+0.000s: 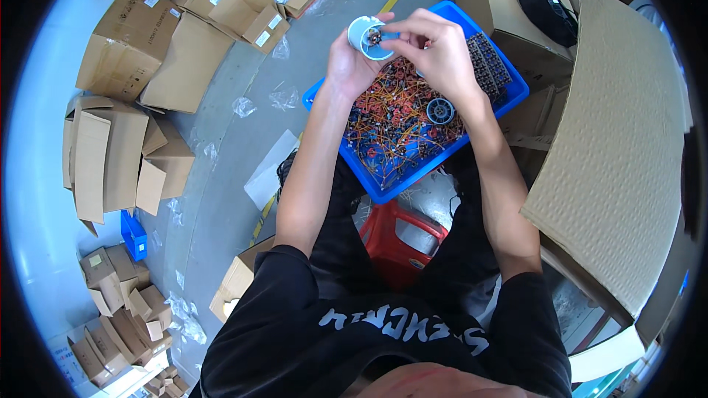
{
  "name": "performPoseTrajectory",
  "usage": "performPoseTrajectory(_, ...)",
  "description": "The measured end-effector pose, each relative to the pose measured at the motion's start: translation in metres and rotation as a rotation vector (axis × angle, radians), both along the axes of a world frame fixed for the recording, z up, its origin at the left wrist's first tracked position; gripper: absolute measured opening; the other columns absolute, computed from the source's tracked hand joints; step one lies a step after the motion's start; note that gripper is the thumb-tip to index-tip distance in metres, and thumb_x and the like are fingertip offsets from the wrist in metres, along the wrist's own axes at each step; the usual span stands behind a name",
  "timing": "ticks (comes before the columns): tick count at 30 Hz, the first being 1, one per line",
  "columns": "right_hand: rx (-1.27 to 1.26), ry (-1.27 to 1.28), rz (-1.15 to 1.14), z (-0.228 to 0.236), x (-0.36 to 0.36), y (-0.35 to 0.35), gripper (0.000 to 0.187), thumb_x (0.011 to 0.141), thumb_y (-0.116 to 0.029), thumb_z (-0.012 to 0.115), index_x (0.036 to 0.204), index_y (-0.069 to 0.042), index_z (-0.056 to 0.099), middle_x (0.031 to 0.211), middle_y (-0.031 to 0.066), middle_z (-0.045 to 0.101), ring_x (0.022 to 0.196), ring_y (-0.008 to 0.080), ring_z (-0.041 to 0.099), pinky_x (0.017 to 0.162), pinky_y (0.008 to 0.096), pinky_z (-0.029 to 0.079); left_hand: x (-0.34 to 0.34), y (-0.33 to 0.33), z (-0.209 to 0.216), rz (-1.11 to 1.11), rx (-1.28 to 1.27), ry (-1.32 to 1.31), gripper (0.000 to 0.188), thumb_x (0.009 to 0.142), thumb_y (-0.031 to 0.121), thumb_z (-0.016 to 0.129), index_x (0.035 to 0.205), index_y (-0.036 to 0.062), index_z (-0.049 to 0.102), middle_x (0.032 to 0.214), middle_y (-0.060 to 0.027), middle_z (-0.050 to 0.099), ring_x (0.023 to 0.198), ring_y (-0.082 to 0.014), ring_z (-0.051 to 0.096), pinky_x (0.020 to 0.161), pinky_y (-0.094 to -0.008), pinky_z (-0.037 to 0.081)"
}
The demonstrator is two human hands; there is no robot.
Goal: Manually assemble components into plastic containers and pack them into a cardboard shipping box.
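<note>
My left hand [349, 66] is wrapped round a pale blue, cup-shaped round housing [357, 28] with its open end turned toward me. Inside its mouth sits a small dark part [372, 37] with some copper colour, too small to name. My right hand [441, 48] reaches in from the right, thumb and forefinger pinched at that part. Both hands are above the far side of a blue tray [382, 193]. The tray holds a tangle of small parts with orange and yellow wires [398, 114]. A grey spoked round piece [440, 110] lies among them.
At the tray's right side stand rows of dark small components [487, 66]. A large cardboard box [612, 140] rises close on my right, with a black case [547, 12] beyond. A red stool [398, 239] is between my legs. Cardboard boxes [133, 40] crowd the left.
</note>
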State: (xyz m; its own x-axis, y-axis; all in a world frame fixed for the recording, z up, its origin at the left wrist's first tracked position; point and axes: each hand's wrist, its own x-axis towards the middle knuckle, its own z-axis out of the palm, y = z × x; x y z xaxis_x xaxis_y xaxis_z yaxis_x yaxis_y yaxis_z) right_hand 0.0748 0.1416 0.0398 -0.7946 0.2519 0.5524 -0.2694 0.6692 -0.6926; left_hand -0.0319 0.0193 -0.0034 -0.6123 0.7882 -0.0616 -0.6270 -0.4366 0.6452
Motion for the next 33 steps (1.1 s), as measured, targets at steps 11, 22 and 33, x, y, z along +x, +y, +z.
performPoseTrajectory(11,-0.364,-0.151,0.097,-0.028,-0.013,0.001,0.044,0.074,-0.021,0.077,0.109,-0.001,0.061,0.097,0.0160,0.065,0.087,0.0234,0.064,0.076,0.0328,0.051,0.006,-0.002,0.003,-0.064,-0.234,0.108,0.057,0.099,0.046,0.024,0.119,0.0005,0.052,0.110,-0.0124,0.061,0.101,-0.0235,0.061,0.087,-0.0419,0.052)
performPoseTrajectory(22,-0.063,-0.110,-0.062,-0.033,-0.020,0.011,0.044,0.081,-0.008,0.067,0.121,0.003,0.050,0.112,0.0199,0.061,0.105,0.0288,0.061,0.083,0.0359,0.051,0.012,0.003,-0.003,0.329,-0.395,0.948,0.044,0.094,0.033,0.054,0.117,-0.0035,0.045,0.106,-0.0120,0.060,0.098,-0.0163,0.058,0.083,-0.0292,0.048)
performPoseTrajectory(33,-0.095,-0.006,-0.083,-0.027,-0.018,0.006,0.041,0.079,-0.002,0.067,0.116,0.002,0.052,0.111,0.0179,0.061,0.106,0.0288,0.060,0.084,0.0349,0.051,0.017,0.006,0.000,0.403,-0.275,0.869,0.044,0.088,0.019,0.064,0.120,-0.0042,0.044,0.109,-0.0131,0.060,0.099,-0.0172,0.058,0.086,-0.0298,0.047)
